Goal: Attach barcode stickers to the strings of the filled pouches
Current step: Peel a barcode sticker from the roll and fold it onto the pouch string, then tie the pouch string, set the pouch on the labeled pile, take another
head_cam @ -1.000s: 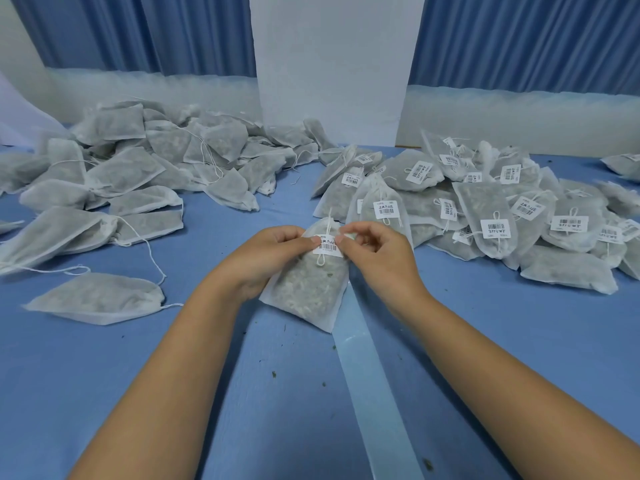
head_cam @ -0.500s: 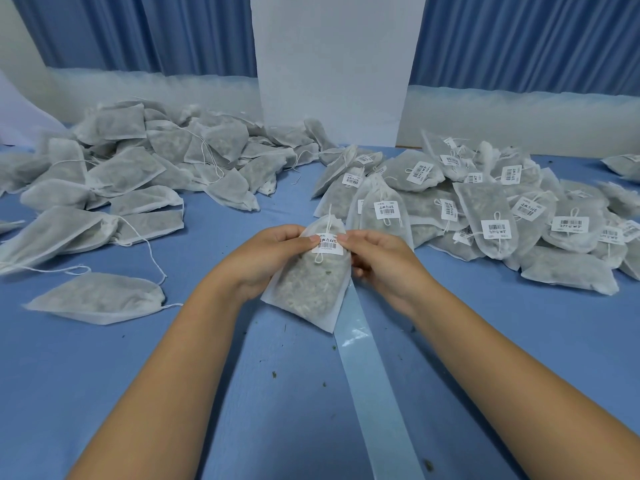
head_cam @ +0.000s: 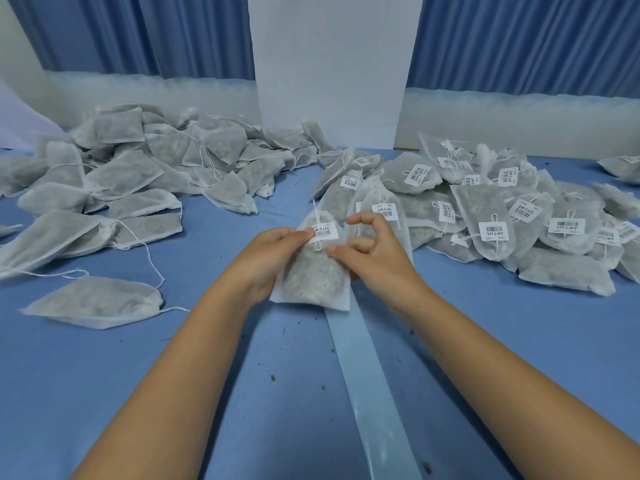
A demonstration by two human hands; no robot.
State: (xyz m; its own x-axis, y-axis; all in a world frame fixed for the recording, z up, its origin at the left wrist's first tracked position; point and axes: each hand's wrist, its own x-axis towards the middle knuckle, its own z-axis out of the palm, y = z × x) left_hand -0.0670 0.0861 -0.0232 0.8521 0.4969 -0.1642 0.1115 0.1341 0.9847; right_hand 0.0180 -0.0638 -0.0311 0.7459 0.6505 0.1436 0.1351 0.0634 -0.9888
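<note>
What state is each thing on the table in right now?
Filled white mesh pouch: held, sticker over its string.
White barcode sticker: attached, left edge pinched.
Left grip: holds pouch and sticker.
Right grip: fingers apart, off the sticker.
Left pile of grey-white pouches: unlabelled.
Right pile of pouches: labelled.

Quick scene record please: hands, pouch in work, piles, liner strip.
left hand: grips held pouch, thumb on barcode sticker edge
right hand: beside sticker, thumb and index apart, pinching nothing
barcode sticker: on held pouch's string
unlabelled pile: far left of table
labelled pile: far right
backing strip: from held pouch's bottom edge toward the person
</note>
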